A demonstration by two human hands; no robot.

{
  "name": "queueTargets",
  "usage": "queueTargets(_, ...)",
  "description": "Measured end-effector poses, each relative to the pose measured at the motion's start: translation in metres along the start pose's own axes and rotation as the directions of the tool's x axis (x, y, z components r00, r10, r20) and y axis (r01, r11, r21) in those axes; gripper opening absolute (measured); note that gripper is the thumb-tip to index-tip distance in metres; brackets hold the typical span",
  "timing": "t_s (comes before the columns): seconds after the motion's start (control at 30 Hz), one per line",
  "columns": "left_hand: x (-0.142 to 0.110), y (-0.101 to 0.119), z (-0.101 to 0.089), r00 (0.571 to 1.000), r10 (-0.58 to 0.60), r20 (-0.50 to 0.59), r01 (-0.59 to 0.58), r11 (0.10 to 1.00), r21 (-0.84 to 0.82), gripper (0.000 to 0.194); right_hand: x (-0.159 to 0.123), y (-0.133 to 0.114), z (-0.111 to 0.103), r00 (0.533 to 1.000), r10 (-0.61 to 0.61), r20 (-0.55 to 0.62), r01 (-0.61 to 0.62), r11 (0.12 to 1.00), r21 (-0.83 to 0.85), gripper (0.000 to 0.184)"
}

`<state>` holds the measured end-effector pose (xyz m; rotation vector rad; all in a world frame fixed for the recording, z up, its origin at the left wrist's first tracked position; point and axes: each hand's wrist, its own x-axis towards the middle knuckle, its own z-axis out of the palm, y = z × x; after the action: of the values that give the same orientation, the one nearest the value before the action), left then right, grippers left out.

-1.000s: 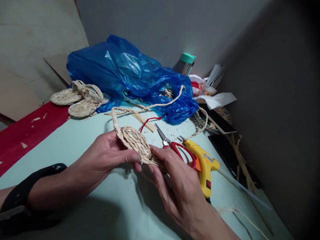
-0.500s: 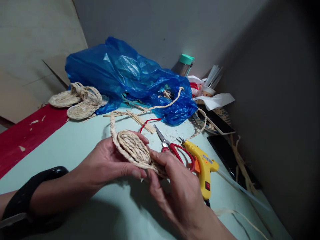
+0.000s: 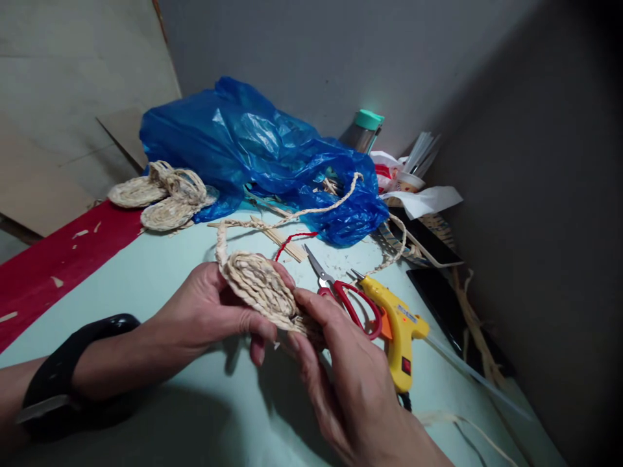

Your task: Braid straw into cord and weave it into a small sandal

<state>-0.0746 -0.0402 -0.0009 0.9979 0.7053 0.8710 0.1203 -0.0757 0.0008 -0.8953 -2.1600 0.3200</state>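
Between my hands is a coiled oval of braided straw (image 3: 260,285), tilted above the table. My left hand (image 3: 209,311) grips its left edge, with the thumb along the lower rim and fingers behind. My right hand (image 3: 345,363) pinches the right end, fingers on top and thumb below; that end is partly hidden. From the coil's upper left, a loose straw braid (image 3: 311,211) rises and runs back over the table to the blue bag. Red-handled scissors (image 3: 341,292) lie just beyond my right hand, beside a yellow glue gun (image 3: 399,324).
A blue plastic bag (image 3: 253,143) spreads across the back. Two small woven straw slippers (image 3: 170,201) sit at the left, near a red cloth strip (image 3: 73,253) with scraps. At the back right stand a green-lidded bottle (image 3: 365,130) and a cup of clear sticks (image 3: 413,172).
The outer braid, earlier apart from the coil along its lower left edge, now lies against it. My left thumb has shifted slightly left along the rim. The view has moved a little.
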Motion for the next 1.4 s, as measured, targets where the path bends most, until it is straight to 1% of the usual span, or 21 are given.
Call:
queueTargets(0.13, 0.0, 0.001, 0.006, 1.0, 0.014, 0.009, -0.014, 1.0, -0.017, 0.039, -0.004, -0.002, 0.004, 1.0, 0.022, 0.0, -0.022, 1.0, 0.004, 0.04)
queueTargets(0.23, 0.001, 0.0, 0.008, 0.997, 0.08, -0.015, -0.08, 0.997, 0.005, 0.038, -0.006, -0.002, 0.009, 0.996, 0.076, -0.049, -0.078, 0.996, -0.032, 0.044)
queueTargets(0.3, 0.001, -0.001, 0.008, 0.991, 0.126, -0.032, -0.126, 0.992, 0.025, 0.037, -0.007, -0.002, 0.01, 0.991, 0.112, -0.07, -0.112, 0.994, 0.001, 0.048)
queueTargets(0.37, 0.001, -0.001, 0.007, 0.988, 0.15, -0.042, -0.149, 0.988, 0.033, 0.036, -0.008, -0.003, 0.009, 0.989, 0.133, -0.059, -0.129, 0.989, 0.07, 0.051)
queueTargets(0.43, 0.001, -0.001, 0.006, 0.986, 0.158, -0.044, -0.157, 0.987, 0.033, 0.036, -0.009, -0.003, 0.007, 0.988, 0.147, -0.049, -0.14, 0.983, 0.12, 0.053)
queueTargets(0.53, 0.0, 0.0, 0.005, 0.985, 0.165, -0.041, -0.163, 0.986, 0.042, 0.035, -0.01, -0.004, 0.002, 0.977, 0.209, -0.051, -0.201, 0.971, 0.129, 0.057)
queueTargets(0.6, -0.001, 0.001, 0.005, 0.983, 0.176, -0.058, -0.174, 0.984, 0.041, 0.036, -0.008, -0.004, 0.0, 0.968, 0.249, -0.039, -0.243, 0.963, 0.12, 0.053)
queueTargets(0.67, -0.001, 0.001, 0.007, 0.976, 0.199, -0.091, -0.196, 0.98, 0.043, 0.036, -0.005, -0.005, -0.001, 0.963, 0.267, -0.031, -0.262, 0.957, 0.121, 0.041)
queueTargets(0.73, -0.002, 0.002, 0.009, 0.965, 0.232, -0.125, -0.225, 0.972, 0.066, 0.037, 0.0, -0.006, 0.0, 0.96, 0.276, -0.039, -0.268, 0.953, 0.139, 0.028)
queueTargets(0.8, -0.004, 0.002, 0.01, 0.949, 0.269, -0.162, -0.253, 0.96, 0.118, 0.039, 0.002, -0.007, 0.0, 0.961, 0.273, -0.053, -0.262, 0.953, 0.153, 0.024)
queueTargets(0.87, -0.006, 0.001, 0.01, 0.936, 0.303, -0.179, -0.274, 0.947, 0.169, 0.043, 0.002, -0.009, 0.001, 0.962, 0.268, -0.046, -0.258, 0.953, 0.159, 0.026)
queueTargets(0.93, -0.009, 0.001, 0.01, 0.93, 0.329, -0.166, -0.292, 0.932, 0.213, 0.045, 0.001, -0.009, 0.001, 0.966, 0.257, -0.039, -0.248, 0.955, 0.166, 0.029)
queueTargets(1.03, -0.01, 0.001, 0.01, 0.917, 0.371, -0.143, -0.315, 0.898, 0.307, 0.041, -0.001, -0.009, 0.001, 0.968, 0.25, -0.036, -0.239, 0.954, 0.181, 0.031)
queueTargets(1.17, -0.011, 0.002, 0.01, 0.87, 0.474, -0.136, -0.368, 0.807, 0.462, 0.037, 0.0, -0.008, 0.001, 0.967, 0.251, -0.04, -0.235, 0.942, 0.242, 0.031)
queueTargets(1.3, -0.015, 0.002, 0.011, 0.808, 0.575, -0.128, -0.423, 0.718, 0.553, 0.036, -0.001, -0.006, 0.004, 0.959, 0.28, -0.036, -0.252, 0.907, 0.338, 0.03)
queueTargets(1.33, -0.017, 0.003, 0.012, 0.8, 0.586, -0.127, -0.429, 0.708, 0.56, 0.036, -0.002, -0.006, 0.004, 0.955, 0.296, -0.022, -0.267, 0.89, 0.368, 0.03)
queueTargets(1.4, -0.019, 0.003, 0.011, 0.801, 0.585, -0.123, -0.431, 0.707, 0.561, 0.036, -0.004, -0.005, 0.005, 0.943, 0.331, 0.017, -0.306, 0.848, 0.433, 0.032)
